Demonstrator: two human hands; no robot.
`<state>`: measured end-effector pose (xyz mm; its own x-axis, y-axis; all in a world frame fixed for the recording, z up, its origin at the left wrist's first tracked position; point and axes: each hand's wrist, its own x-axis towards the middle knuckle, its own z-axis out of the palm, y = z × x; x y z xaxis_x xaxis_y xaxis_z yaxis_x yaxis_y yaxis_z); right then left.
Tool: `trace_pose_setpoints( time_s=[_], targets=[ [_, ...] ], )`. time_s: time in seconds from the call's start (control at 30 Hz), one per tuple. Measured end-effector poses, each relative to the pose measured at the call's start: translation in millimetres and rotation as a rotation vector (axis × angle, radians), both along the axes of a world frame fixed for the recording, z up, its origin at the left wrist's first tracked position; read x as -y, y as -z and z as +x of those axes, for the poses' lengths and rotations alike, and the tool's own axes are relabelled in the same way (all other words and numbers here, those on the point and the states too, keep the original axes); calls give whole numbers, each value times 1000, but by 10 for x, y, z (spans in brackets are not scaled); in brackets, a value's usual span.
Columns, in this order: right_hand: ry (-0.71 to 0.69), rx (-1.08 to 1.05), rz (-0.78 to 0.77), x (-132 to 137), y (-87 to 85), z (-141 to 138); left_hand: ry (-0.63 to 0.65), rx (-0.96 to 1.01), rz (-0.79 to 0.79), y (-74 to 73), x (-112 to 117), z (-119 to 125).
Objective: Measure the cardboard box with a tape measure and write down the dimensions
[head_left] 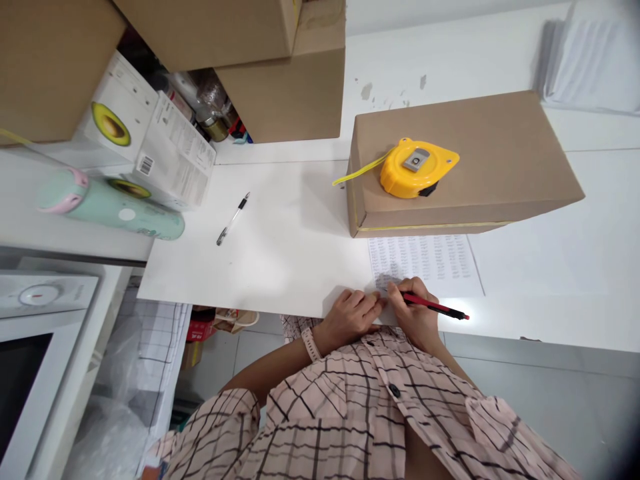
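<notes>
A red and black pen (440, 308) is gripped in my right hand (419, 313). Its writing end points down at the lower left part of a printed sheet (425, 263) covered in rows of small text. My left hand (353, 312) rests at the table's front edge beside the sheet's lower left corner, fingers together and slightly bent, holding nothing visible. Just beyond the sheet stands a closed cardboard box (480, 153), which hides the paper's far end. On top of the box lies a yellow tape measure (413, 168) with a yellow strap.
A clear pen with a black cap (233, 219) lies on the white table (280, 267). To the left are a mint green bottle (125, 212) and avocado-printed boxes (175, 147). Large cartons (295, 100) stack at the back. Folded white cloth (593, 60) sits far right.
</notes>
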<state>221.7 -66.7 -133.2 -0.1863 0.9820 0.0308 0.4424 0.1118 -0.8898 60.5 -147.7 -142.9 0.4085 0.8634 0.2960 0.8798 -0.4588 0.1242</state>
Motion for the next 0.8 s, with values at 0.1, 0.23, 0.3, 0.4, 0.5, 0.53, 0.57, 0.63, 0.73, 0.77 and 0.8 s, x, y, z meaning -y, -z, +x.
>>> trace_pose_setpoints(
  time_s=[0.1,0.23,0.3,0.4,0.5,0.53,0.57,0.63,0.73,0.77,0.8],
  targets=[
    [4,0,-8,-2,-33,-12,4,-26,-44,9,4,0],
    [-17,-17,7,-4,-21,-10,-1,-9,-22,13,5,2],
    [-24,-22,15,-4,0,-2,-3,-4,-16,8,4,2],
    [-29,-24,18,-1,27,12,2,-11,-48,1,4,2],
    [-25,-21,11,1,35,22,2,-3,-51,4,7,2],
    [-22,-19,4,1,33,22,-1,4,-40,6,8,3],
    [-16,-17,-4,0,29,21,-4,11,-29,8,8,3],
    [-9,-22,-20,-1,13,11,-9,22,-10,5,7,4],
    [5,-43,-19,9,-26,-12,-14,41,16,-16,-2,7],
    [20,-60,-14,16,-42,-15,-16,50,25,-25,-5,8],
    [48,-82,-11,21,-59,-13,-17,58,33,-33,-8,9]
  ],
)
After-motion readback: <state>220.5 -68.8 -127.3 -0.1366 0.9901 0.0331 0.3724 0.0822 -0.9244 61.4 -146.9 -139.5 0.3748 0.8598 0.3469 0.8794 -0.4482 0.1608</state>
